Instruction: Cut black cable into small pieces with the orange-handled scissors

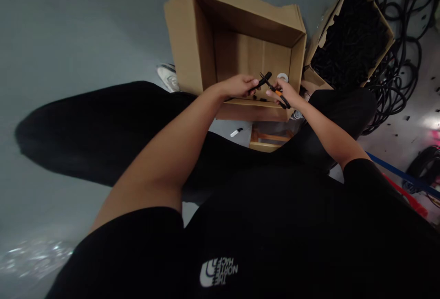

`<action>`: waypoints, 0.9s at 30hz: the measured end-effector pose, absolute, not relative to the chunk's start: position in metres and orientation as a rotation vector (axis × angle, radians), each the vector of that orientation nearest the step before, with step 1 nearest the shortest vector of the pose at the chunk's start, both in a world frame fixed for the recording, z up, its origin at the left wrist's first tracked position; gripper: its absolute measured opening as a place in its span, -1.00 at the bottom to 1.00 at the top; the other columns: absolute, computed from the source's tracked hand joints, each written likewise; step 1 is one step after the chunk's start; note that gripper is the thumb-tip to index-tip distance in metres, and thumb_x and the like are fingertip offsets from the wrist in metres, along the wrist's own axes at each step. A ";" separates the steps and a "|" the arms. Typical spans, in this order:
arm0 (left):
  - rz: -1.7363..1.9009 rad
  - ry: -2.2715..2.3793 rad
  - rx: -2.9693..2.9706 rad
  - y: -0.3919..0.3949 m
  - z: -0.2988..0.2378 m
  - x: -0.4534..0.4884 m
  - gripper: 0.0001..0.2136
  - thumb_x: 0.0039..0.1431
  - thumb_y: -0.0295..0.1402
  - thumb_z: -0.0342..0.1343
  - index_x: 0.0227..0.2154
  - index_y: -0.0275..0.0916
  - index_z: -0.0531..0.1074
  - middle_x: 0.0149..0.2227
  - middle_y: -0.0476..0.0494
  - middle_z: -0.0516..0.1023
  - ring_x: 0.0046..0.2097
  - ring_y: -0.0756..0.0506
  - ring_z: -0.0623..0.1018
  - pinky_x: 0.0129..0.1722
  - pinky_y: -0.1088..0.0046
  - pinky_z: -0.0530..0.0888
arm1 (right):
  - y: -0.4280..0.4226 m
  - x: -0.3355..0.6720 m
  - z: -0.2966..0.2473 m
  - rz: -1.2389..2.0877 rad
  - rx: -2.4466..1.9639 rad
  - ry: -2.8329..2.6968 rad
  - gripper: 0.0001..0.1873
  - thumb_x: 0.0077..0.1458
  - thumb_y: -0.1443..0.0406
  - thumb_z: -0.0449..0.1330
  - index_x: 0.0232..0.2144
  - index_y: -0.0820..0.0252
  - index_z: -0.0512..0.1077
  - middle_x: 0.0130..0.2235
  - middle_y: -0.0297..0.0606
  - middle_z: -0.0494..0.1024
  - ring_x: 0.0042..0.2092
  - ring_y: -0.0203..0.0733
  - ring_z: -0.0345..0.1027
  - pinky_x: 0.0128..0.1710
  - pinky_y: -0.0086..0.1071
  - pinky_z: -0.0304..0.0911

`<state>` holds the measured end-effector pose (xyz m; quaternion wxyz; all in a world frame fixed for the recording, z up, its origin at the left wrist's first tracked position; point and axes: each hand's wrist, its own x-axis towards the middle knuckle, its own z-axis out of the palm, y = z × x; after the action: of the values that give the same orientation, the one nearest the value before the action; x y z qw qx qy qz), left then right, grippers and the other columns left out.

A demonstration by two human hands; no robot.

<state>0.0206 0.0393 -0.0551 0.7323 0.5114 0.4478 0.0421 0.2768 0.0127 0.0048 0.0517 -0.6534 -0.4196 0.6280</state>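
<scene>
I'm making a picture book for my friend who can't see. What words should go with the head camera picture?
Two bare hands work over an open cardboard box: the left hand holds a small black piece, and the right hand holds what look like black-and-orange pliers. Nearby, a second box holds black stuff, and black cables lie coiled on the floor.

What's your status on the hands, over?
Left hand gripping black piece. Right hand on orange-trimmed pliers. Both above cardboard box. Nothing blocking.
</scene>
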 end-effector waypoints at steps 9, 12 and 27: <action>0.323 1.403 1.194 0.049 -0.107 0.014 -0.72 0.52 -0.12 0.31 0.03 -0.21 0.69 -0.05 -0.30 0.76 0.06 -0.33 0.74 0.24 0.06 0.68 | 0.013 0.283 0.001 1.900 -2.052 -1.236 -0.22 0.24 -0.19 0.74 -0.20 -0.03 0.26 -0.48 -0.57 0.41 -0.54 -0.35 0.34 -0.63 -0.55 0.26; 0.353 1.447 1.191 0.047 -0.109 0.020 -0.58 0.42 -0.31 0.42 0.26 -0.31 0.63 0.19 -0.40 0.76 0.30 -0.40 0.74 0.46 0.00 0.60 | 0.009 0.280 0.001 1.956 -1.980 -1.226 -0.26 0.22 -0.09 0.78 -0.17 0.01 0.32 -0.36 -0.52 0.49 -0.44 -0.37 0.48 -0.48 -0.55 0.48; 0.352 1.367 1.358 0.022 -0.065 0.045 -0.72 0.37 -0.33 0.44 0.09 -0.26 0.73 0.13 -0.31 0.84 0.20 -0.37 0.76 0.39 0.03 0.63 | 0.012 0.276 -0.016 1.824 -2.022 -1.462 -0.26 0.30 -0.23 0.67 -0.17 -0.01 0.28 -0.31 -0.47 0.43 -0.35 -0.30 0.41 -0.36 -0.41 0.43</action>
<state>0.0453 0.0223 -0.0650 0.5576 0.5754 0.5794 0.1492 0.2763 0.0117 -0.0157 0.0255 -0.6539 -0.4729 0.5900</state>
